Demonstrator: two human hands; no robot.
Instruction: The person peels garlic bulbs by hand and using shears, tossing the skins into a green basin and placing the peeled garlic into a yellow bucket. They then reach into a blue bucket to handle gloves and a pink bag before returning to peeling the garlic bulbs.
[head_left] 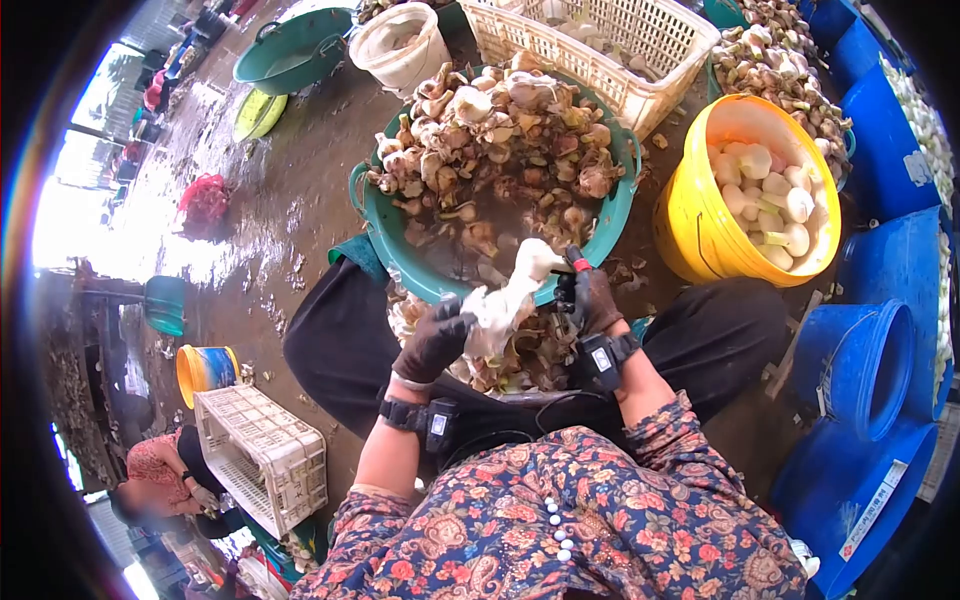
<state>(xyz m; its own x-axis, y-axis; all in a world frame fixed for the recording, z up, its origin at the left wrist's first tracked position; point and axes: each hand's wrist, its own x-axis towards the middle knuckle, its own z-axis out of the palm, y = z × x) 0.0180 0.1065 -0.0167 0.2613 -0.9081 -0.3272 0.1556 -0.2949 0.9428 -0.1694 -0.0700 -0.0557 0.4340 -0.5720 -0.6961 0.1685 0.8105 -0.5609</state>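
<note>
A white garlic bulb (535, 260) is between my hands over the near rim of a green tub (363, 195), its loosened papery skin (495, 312) hanging toward the left. My left hand (437, 342), in a dark glove, is closed on the skin side of the bulb. At the bulb's right end is my right hand (594, 297), also gloved and closed, with a small red piece at its fingertips; I cannot tell what it grips. Unpeeled garlic (500, 125) heaps above murky water in the tub. Below my hands, shed skins (515, 362) pile up between my legs.
A yellow bucket (685, 215) of peeled garlic stands to the right, beside blue bins (875, 270) and a blue bucket (850, 365). Behind the tub are a white crate (600, 70) and a white pail (395, 55). Another person (165, 470) sits at lower left near a crate (265, 450).
</note>
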